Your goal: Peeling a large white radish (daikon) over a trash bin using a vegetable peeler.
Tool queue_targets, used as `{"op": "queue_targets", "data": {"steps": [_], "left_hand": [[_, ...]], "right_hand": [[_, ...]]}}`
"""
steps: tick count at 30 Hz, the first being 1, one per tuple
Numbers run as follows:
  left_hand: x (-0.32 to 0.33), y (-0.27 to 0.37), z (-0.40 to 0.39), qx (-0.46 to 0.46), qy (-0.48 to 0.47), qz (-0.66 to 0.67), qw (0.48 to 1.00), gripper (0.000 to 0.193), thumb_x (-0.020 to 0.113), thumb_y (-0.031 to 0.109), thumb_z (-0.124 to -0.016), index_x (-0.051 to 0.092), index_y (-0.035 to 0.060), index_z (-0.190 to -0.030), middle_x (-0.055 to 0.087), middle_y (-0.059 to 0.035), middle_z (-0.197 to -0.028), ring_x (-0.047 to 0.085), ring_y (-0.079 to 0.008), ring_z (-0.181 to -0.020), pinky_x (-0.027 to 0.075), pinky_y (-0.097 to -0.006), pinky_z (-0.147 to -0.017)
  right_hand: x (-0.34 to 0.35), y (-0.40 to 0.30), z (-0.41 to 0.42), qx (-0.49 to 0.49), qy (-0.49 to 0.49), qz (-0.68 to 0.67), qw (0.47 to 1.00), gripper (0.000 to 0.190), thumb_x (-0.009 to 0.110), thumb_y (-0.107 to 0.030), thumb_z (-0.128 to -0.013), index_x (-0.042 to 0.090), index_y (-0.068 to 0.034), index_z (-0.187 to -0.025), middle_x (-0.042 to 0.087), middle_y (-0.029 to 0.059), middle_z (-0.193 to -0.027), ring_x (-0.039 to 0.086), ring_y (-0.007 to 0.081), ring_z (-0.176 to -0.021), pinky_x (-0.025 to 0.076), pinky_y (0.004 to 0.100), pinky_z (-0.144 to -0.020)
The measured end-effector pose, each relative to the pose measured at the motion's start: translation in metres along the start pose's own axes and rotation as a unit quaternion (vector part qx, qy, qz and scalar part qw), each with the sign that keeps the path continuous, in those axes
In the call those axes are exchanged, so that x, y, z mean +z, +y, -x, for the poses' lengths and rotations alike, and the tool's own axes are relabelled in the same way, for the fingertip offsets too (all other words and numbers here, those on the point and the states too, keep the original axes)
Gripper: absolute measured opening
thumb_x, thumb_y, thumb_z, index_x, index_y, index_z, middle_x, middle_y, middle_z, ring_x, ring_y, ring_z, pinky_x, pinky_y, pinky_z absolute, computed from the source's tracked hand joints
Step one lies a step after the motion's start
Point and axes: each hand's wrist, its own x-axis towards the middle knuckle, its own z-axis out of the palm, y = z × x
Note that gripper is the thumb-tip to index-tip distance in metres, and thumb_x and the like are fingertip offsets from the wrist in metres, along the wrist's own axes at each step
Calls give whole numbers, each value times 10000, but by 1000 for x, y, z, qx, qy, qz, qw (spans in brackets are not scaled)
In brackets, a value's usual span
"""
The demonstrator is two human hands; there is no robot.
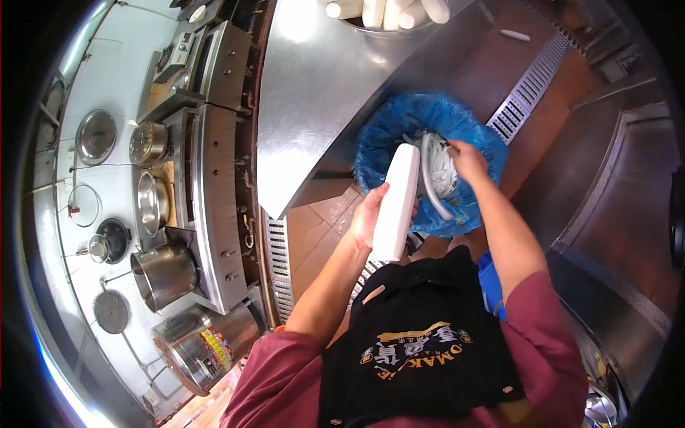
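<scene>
A peeled white radish (396, 203) lies tilted in my left hand (370, 214), its fingers wrapped around the lower half. My right hand (469, 162) is closed around a small dark tool, probably a peeler, mostly hidden by the fingers. Both hands are over a bin lined with a blue plastic bag (382, 120). Pale peelings (443, 166) lie heaped in the bag, and a long, curved white strip (428, 179) shows beside the radish. Several more white radishes (396, 13) rest in a metal bowl on the steel table.
The steel table (316, 91) has its corner just left of the bin. Metal floor grates (527, 88) run across the brown floor, where a white piece (515, 35) lies. Stoves with a tall steel pot (166, 275) and steel basins (152, 203) stand at the left.
</scene>
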Motion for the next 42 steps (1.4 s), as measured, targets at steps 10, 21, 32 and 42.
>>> {"op": "queue_targets", "data": {"steps": [10, 21, 32, 42], "left_hand": [[-43, 14, -44, 51, -6, 77, 996, 517, 359, 466, -1000, 573, 17, -1139, 674, -169, -923, 671, -304, -790, 575, -464, -706], [-54, 19, -24, 44, -1, 3, 999, 537, 471, 437, -974, 526, -22, -1247, 666, -217, -994, 690, -318, -832, 605, -434, -731], [-2, 11, 2, 30, -12, -24, 999, 589, 524, 480, -944, 545, -34, -1231, 663, -192, -995, 679, -295, -827, 586, -396, -734], [-46, 21, -44, 57, -34, 125, 990, 483, 437, 434, -995, 562, 14, -1197, 678, -167, -948, 680, -298, -804, 600, -408, -682]], "right_hand": [[-34, -60, 152, -282, -60, -136, 948, 368, 695, -91, -810, 674, -89, -1177, 679, 154, -993, 666, 332, -946, 532, 389, -809], [-35, -45, 100, -133, 50, -148, 979, 312, 637, -158, -902, 661, -48, -1192, 682, 200, -1080, 655, 341, -1026, 521, 381, -838], [-9, -6, -9, 0, 24, -28, 999, 332, 576, -319, -948, 662, -148, -1219, 686, 142, -1141, 652, 340, -1043, 516, 417, -870], [0, -62, 120, -213, -15, -134, 968, 315, 658, -112, -870, 676, -103, -1184, 683, 155, -1002, 659, 344, -979, 523, 397, -845]]}}
